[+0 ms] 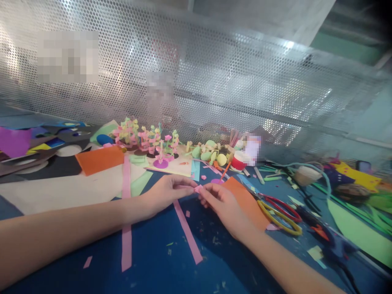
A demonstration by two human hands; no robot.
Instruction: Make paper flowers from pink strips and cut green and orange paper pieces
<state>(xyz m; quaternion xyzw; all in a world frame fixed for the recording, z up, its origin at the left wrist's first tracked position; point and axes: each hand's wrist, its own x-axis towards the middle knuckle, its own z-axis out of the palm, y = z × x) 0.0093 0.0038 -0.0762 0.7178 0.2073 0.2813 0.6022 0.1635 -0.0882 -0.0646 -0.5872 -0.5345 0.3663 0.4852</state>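
Observation:
My left hand [165, 195] and my right hand [226, 206] meet over the middle of the blue table. Their fingertips are closed in a pinch on one small pink piece [199, 188], which looks like paper or thin foam. Beneath the left hand hangs or lies a narrow pink strip [188, 234]; whether it touches the hand cannot be made out. A longer pink strip [126, 245] passes under my left forearm. By the right hand is an orange sheet [245, 200], with scissors [280, 214] with red and yellow handles lying partly over it.
Small pink and yellow flower-like craft pieces [161, 151] stand at the back. Behind them rises a perforated metal screen [214, 94]. A dark glue gun [327, 234] lies at right, near a light green sheet [361, 232]. Orange sheet material [101, 159] and scraps occupy the left.

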